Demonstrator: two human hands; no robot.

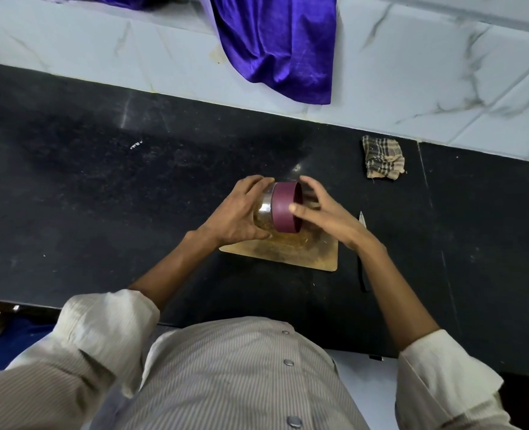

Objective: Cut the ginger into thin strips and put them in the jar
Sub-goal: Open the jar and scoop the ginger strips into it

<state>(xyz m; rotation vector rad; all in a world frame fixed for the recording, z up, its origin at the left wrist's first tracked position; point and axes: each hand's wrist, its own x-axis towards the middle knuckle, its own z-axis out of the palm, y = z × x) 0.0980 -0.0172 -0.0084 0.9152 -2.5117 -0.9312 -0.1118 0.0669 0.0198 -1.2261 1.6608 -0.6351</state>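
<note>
Striped shirt [226,377] seen up close. Jar [264,212] w/ ginger strips is gripped sideways by left hand [238,215] over board [288,252]; maroon lid [284,209] is pinched by right hand [322,215] fingers [297,208]. Knife [363,259] is laid on counter [101,197] nearby.

The person wears a pale shirt [226,377] with fine vertical stripes, round grey buttons [289,363] down the front, and both sleeves [108,324] rolled up to the elbow.

Dim, soft light; glare streak on counter [126,113]; wide-angle edge warp.
</note>
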